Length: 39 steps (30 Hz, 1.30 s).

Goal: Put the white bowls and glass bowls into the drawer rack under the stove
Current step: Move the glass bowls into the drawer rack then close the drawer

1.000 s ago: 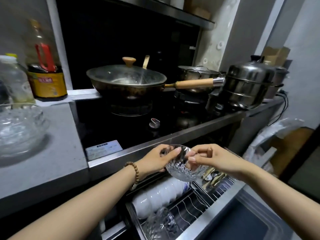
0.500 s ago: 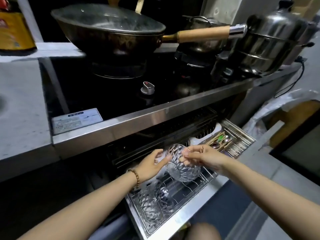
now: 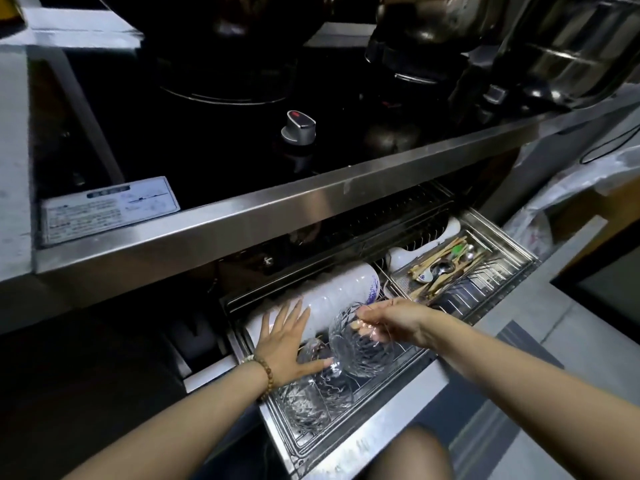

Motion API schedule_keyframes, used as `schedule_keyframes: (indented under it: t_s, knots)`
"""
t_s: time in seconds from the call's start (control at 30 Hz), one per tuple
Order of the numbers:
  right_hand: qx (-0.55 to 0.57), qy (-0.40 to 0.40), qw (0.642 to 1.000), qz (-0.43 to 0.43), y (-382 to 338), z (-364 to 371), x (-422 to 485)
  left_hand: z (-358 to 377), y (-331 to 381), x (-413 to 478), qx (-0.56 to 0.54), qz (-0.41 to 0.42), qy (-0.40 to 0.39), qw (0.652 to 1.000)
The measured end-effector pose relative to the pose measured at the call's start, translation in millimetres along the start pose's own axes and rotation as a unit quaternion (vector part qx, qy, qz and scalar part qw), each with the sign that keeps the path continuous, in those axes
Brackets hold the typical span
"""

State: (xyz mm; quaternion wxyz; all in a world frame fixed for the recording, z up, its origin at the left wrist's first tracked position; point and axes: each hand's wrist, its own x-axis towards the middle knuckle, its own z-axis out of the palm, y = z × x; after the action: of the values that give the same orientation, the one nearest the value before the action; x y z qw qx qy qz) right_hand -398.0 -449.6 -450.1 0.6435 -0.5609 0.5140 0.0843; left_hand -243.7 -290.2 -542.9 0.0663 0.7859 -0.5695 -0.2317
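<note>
The drawer rack (image 3: 349, 445) is pulled out under the stove. A row of white bowls (image 3: 332, 292) stands on edge at its back left. Glass bowls (image 3: 311, 400) stand on edge at the front left. My right hand (image 3: 391, 322) grips the rim of a cut-glass bowl (image 3: 360, 351) and holds it tilted just above the rack wires, behind the other glass bowls. My left hand (image 3: 285, 341) is spread flat, fingers apart, against the white bowls and the nearest glass bowl, holding nothing.
A cutlery tray (image 3: 446, 268) with spoons and chopsticks fills the rack's right side. The steel stove edge (image 3: 277, 216) overhangs the drawer. A stove knob (image 3: 299, 128) and pots (image 3: 568, 46) sit above. My knee (image 3: 412, 455) is below the drawer front.
The glass bowl has dropped lower toward the rack. My left hand has let go of it and spread flat against the stacked bowls. My view has tilted down and closer.
</note>
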Motion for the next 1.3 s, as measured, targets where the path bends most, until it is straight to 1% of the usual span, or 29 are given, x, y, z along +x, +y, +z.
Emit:
schedule_keyframes:
  t_s: [0.17,0.33,0.6,0.87,1.0,1.13,1.3]
  knots:
    - [-0.012,-0.051,0.997,0.056,3,12,16,8,-3,2,0.003,0.001,0.013,1.000]
    - [-0.017,-0.093,0.993,0.071,5,22,26,12,-5,3,0.003,0.002,0.024,1.000]
    - [-0.024,-0.110,0.991,0.070,6,20,27,11,-6,4,-0.004,0.005,0.010,1.000]
    - [-0.074,-0.133,0.985,0.078,13,32,34,11,-6,6,-0.012,-0.002,-0.001,1.000]
    - [-0.077,-0.128,0.985,0.082,20,31,38,10,-6,6,-0.015,-0.004,0.001,1.000]
    - [-0.091,-0.139,0.982,0.092,21,30,41,10,-5,5,-0.011,-0.007,-0.001,1.000]
    - [-0.122,-0.133,0.980,0.081,19,29,39,9,-5,6,-0.012,-0.010,0.000,1.000]
